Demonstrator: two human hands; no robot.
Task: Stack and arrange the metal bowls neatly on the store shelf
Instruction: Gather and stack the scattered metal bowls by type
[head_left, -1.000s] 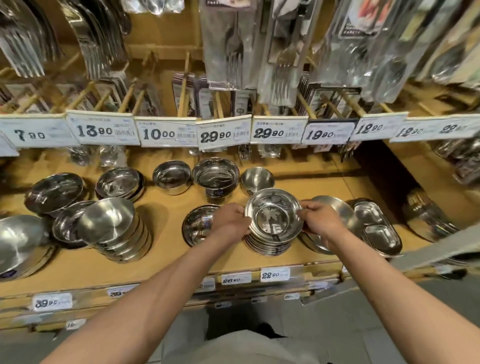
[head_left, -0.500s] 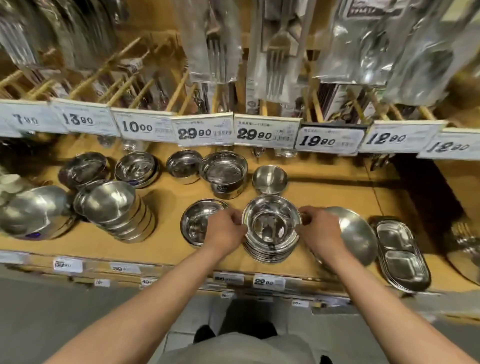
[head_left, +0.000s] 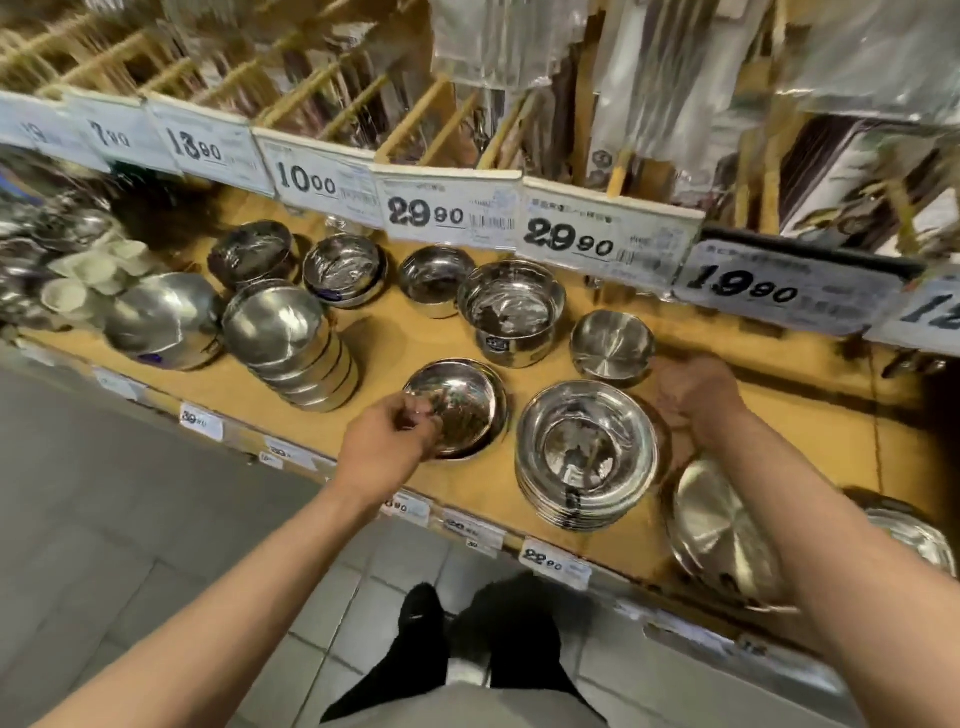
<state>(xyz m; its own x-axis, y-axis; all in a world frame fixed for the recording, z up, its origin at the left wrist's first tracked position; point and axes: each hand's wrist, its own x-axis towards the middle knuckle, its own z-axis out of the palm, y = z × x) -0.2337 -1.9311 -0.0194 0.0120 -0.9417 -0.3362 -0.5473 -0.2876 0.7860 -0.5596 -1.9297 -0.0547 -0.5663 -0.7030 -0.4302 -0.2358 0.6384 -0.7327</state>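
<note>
A stack of wide steel bowls (head_left: 587, 452) stands near the front edge of the wooden shelf (head_left: 384, 343). Left of it sits a single shallow steel bowl (head_left: 465, 408). My left hand (head_left: 387, 439) pinches that bowl's near-left rim. My right hand (head_left: 693, 397) hovers just behind and right of the stack with loosely curled fingers, holding nothing. A small steel bowl (head_left: 613, 345) sits right behind the stack, close to my right hand.
A leaning stack of bowls (head_left: 291, 343) and a large bowl (head_left: 161, 322) lie to the left. A deep footed bowl (head_left: 511, 312) and three smaller bowls stand at the back. Flat steel plates (head_left: 722, 535) lie at the right. Price tags (head_left: 449, 213) overhang the shelf.
Both hands have let go of the stack. My left hand moved left onto the single shallow bowl; my right hand lifted back and to the right. The view swung left.
</note>
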